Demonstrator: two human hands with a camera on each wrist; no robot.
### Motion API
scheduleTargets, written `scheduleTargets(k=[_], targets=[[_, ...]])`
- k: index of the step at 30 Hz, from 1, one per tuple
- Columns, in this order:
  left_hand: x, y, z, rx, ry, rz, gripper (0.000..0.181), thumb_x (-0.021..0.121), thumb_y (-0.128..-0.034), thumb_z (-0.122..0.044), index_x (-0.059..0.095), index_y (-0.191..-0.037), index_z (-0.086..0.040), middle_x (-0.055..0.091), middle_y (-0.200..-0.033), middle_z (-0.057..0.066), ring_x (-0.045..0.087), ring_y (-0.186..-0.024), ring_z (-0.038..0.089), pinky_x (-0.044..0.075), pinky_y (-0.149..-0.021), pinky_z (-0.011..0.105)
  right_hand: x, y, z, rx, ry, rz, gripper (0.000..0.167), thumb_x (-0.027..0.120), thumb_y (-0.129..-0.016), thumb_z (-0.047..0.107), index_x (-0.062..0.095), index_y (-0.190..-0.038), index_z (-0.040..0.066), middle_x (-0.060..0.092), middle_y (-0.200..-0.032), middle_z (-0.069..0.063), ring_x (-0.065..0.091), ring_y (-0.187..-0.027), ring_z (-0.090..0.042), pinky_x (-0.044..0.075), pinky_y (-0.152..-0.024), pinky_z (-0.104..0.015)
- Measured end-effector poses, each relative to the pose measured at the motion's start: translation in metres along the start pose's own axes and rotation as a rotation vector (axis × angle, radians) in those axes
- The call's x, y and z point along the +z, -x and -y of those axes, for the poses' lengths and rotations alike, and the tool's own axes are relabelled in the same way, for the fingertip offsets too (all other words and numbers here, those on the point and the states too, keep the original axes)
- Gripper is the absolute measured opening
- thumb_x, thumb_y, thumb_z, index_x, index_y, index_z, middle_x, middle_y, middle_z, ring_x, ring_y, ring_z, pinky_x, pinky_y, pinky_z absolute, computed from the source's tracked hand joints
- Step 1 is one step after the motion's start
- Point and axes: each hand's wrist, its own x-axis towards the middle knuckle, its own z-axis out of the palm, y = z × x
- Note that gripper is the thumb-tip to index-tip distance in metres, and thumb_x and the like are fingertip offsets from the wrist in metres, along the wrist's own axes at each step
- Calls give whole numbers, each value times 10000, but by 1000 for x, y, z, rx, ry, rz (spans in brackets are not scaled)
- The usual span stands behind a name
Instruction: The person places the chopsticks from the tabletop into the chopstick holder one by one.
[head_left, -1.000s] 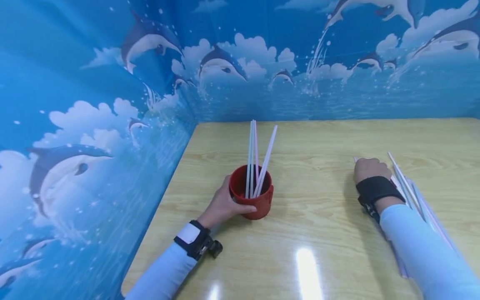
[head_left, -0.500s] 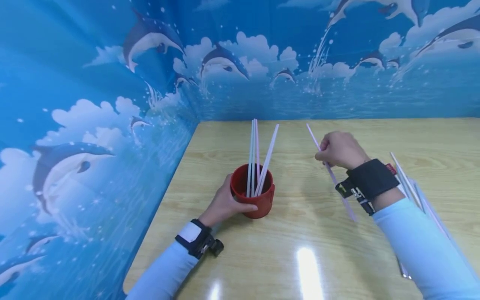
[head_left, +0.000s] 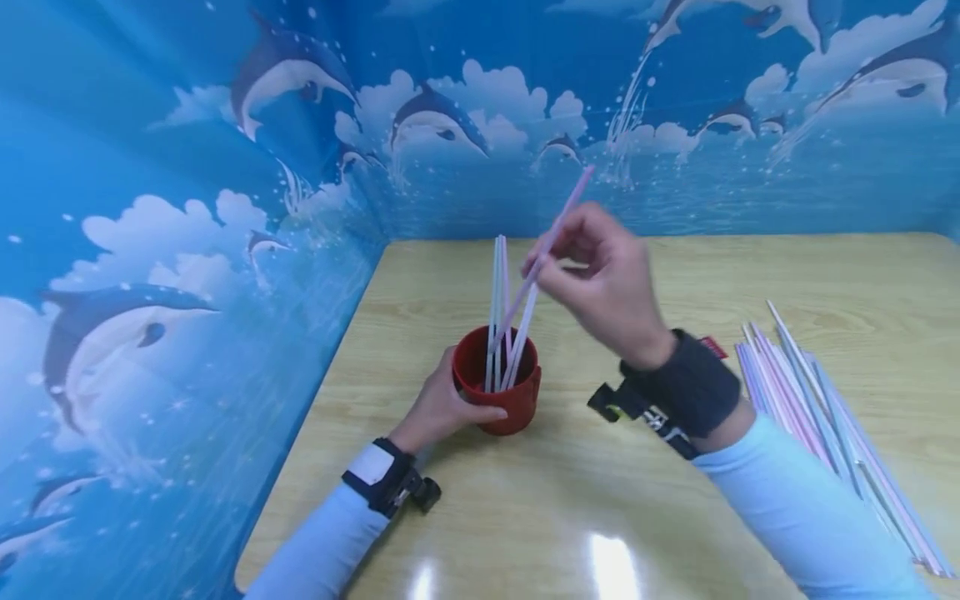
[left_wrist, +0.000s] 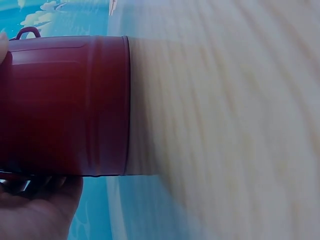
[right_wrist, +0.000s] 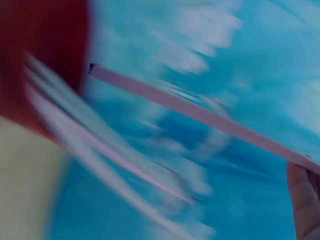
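A red cup point(head_left: 517, 412) stands upright on the table at centre-left, several pale green, pink and white sticks point(head_left: 497, 292) leaning inside it. The left hand point(head_left: 442, 406) grips the cup's left side, its thumb across the front; the left wrist view shows the red cup point(left_wrist: 65, 105) large, with part of the hand point(left_wrist: 40, 215) below. Above and right of the cup, the right hand point(head_left: 607, 275) pinches a pink-purple stick point(head_left: 566, 208), tilted with its lower end over the cup's mouth. In the right wrist view the held stick point(right_wrist: 200, 114) has its far end beside the cup's rim.
Several loose pink, purple and bluish sticks point(head_left: 813, 400) lie in a slanting pile on the wooden table point(head_left: 675, 517) at the right, partly under the right forearm. A blue dolphin-print sheet point(head_left: 480, 192) stands along the table's back and left side.
The right hand has moved from the pile at the right leftward to above the cup, carrying a pink-purple stick that is now tilted over it. The left hand and the cup stay in place.
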Motion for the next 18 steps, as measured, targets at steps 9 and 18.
scheduleTargets(k=[9,18], targets=[[0,6,0,14,6,-21,931,768,-502,-402,230,-1255,-296,398,-1219,-90,413,-1112,107,391,-919,342,24,39,-68,466,261,251,102,577,-745,100,509,-809,58,612,-761,-72,609,-660,-102,518,-576,-221],[-10,17,-30,-78,30,-38,915,777,-537,-234,233,-1274,-237,388,-1252,-61,374,-1156,138,372,-935,399,-73,27,-53,623,702,381,158,559,-794,220,560,-794,62,613,-702,-83,585,-541,-122,492,-488,-239]])
